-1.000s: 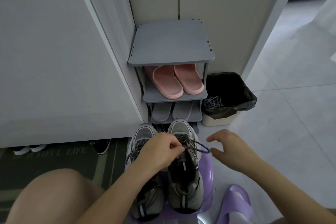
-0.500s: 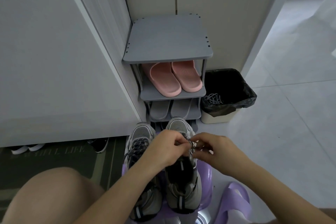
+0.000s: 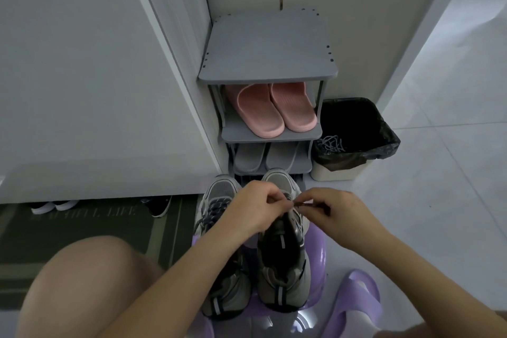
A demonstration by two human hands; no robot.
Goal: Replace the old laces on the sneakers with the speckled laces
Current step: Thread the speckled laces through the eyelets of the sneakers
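now | left hand [image 3: 255, 208]: fingers curled, pinching lace [image 3: 301, 203] | right hand [image 3: 340, 212]: pinching same lace above sneaker [image 3: 282, 261]

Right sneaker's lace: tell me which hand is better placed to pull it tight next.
Probably the right hand: its fingers pinch the lace at its outer side, free to draw outward. The left hand pinches the lace close over the right sneaker, steadying it.
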